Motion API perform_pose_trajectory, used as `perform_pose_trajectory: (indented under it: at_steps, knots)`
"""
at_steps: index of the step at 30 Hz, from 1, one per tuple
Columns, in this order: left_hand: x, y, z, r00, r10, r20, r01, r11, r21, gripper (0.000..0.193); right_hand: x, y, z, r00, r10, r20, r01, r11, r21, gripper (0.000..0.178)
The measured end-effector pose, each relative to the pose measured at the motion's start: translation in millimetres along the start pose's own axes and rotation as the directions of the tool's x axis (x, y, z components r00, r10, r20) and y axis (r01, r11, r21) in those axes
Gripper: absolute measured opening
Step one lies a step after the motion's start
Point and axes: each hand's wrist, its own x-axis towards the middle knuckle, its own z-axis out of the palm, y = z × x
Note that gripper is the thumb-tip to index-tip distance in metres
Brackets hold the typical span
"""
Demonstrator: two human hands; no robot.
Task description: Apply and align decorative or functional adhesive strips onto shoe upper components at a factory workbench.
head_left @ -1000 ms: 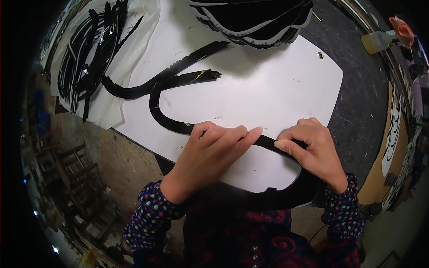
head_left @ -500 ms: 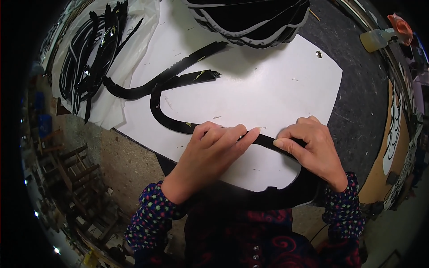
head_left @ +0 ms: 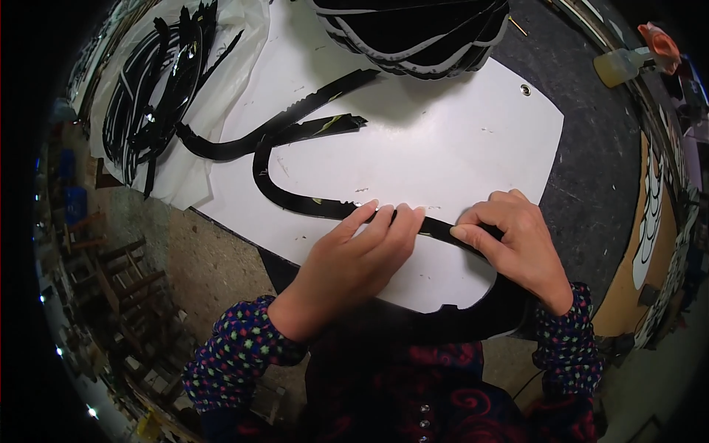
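Head view: a curved black strip (head_left: 292, 201) crosses mid-frame on a white sheet (head_left: 436, 155). Right of centre, the right hand (head_left: 513, 232) pinches it, seemingly to steady it; at centre, the left hand's (head_left: 351, 258) fingers lie close together over it, whether gripping I cannot tell.

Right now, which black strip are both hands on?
The nearer black strip, bending round at left, then running under the left hand to the right hand. No hand touches the farther strip, leading toward the black bundle.
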Motion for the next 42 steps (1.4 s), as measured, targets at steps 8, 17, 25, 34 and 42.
perform_pose_trajectory:
  at_steps: [8, 17, 25, 34, 42]
  knots:
    - [-4, -5, 2, 0.996, -0.082, -0.047, 0.071, 0.979, -0.193, 0.042, 2, 0, -2, 0.999, 0.013, 0.035, -0.012, 1.000, -0.013, 0.019]
    - [2, 3, 3, 0.995, -0.093, -0.025, 0.090, 0.992, -0.093, 0.048, 2, 2, -1, 1.000, -0.012, 0.029, 0.013, 1.000, -0.021, 0.018]
    - [1, 7, 4, 0.998, -0.049, -0.024, 0.047, 0.996, -0.077, 0.043, 0, 1, 2, 0.999, -0.034, -0.006, 0.034, 0.998, -0.046, 0.020]
    - [-1, 3, 3, 0.995, -0.079, -0.054, 0.070, 0.988, -0.140, 0.043, 0, 0, 3, 1.000, -0.009, -0.005, 0.009, 0.998, -0.058, 0.020]
    - [0, 4, 1, 0.998, -0.051, -0.045, 0.044, 0.989, -0.144, 0.041, 1, -4, -1, 0.999, 0.029, 0.026, -0.027, 0.997, -0.076, 0.023]
